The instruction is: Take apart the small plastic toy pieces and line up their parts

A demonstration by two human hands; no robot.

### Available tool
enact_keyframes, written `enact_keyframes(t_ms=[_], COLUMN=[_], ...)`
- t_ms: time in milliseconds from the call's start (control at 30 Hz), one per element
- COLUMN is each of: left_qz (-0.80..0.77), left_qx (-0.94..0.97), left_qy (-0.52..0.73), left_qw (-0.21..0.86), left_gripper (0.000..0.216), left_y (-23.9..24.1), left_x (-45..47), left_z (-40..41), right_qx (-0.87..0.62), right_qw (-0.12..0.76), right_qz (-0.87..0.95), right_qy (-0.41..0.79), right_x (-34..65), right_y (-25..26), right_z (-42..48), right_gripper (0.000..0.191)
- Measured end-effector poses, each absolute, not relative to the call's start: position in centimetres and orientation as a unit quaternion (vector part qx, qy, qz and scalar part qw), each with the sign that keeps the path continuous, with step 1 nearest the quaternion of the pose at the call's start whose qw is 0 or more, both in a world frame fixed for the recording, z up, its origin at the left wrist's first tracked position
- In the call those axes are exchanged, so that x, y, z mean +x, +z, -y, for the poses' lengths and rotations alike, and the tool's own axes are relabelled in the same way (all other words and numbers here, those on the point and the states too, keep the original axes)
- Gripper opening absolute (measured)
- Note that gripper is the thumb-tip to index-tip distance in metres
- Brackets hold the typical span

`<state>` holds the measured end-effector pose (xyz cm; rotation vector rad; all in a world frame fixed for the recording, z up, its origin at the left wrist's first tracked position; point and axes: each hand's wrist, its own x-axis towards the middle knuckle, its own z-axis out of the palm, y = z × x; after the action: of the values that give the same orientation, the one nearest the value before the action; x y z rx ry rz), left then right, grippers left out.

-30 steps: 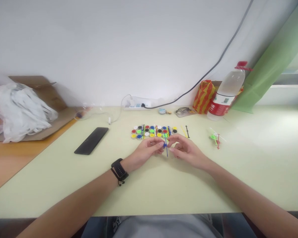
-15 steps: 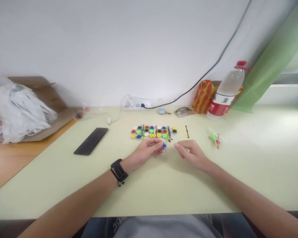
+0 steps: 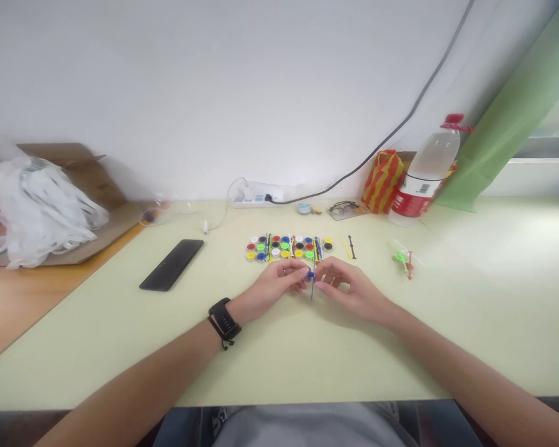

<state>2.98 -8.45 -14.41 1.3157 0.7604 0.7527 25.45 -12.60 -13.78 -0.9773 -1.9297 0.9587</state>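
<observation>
Between my hands is a small blue spinner, a round piece with a thin arrow-like blue bar standing across it. My left hand pinches its round part between thumb and fingers. The thumb and index finger of my right hand come in from the other side, close against the bar; the exact contact is too small to make out. Just beyond my fingertips lie rows of small round discs in several colours, with thin arrow-shaped bars between them.
A yellow bar and a black bar lie to the right, then crossed green, red and white bars. A phone rests at left. Along the wall are a power strip, glasses, a striped bag and a bottle.
My right hand has moved left to the spinner, its thumb and index finger now at the bar. The bar, blurred before, now shows sharply. My left hand keeps its hold.
</observation>
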Motion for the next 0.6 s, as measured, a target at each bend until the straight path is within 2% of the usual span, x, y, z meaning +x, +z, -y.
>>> enact_keyframes(t_ms=[233, 400, 433, 467, 533, 567, 600], left_qz=[-0.337, -0.344, -0.347, -0.347, -0.346, -0.346, -0.346], left_qx=[0.591, 0.601, 0.602, 0.604, 0.606, 0.606, 0.606], left_qy=[0.332, 0.330, 0.329, 0.330, 0.333, 0.335, 0.335], left_qw=[0.654, 0.642, 0.639, 0.637, 0.634, 0.634, 0.633], left_gripper=[0.036, 0.037, 0.038, 0.038, 0.038, 0.039, 0.039], left_y=[-14.49, -14.48, -14.51, -14.54, -14.63, -14.68, -14.73], left_x=[2.95, 2.89, 2.88, 2.87, 2.87, 2.87, 2.88], left_z=[8.43, 8.49, 8.49, 8.49, 8.46, 8.44, 8.42], right_qx=[-0.389, -0.418, -0.420, -0.421, -0.423, -0.426, -0.430], right_qw=[0.381, 0.417, 0.423, 0.424, 0.403, 0.383, 0.362], right_qz=[0.749, 0.708, 0.704, 0.705, 0.721, 0.731, 0.739], right_qy=[0.377, 0.387, 0.386, 0.382, 0.372, 0.370, 0.371], right_x=[25.42, 25.45, 25.50, 25.56, 25.71, 25.77, 25.82], right_y=[-13.78, -13.94, -13.95, -13.93, -13.82, -13.73, -13.64], right_z=[12.66, 12.64, 12.59, 12.53, 12.38, 12.31, 12.26], right_gripper=[0.023, 0.063, 0.065, 0.060, 0.032, 0.032, 0.043])
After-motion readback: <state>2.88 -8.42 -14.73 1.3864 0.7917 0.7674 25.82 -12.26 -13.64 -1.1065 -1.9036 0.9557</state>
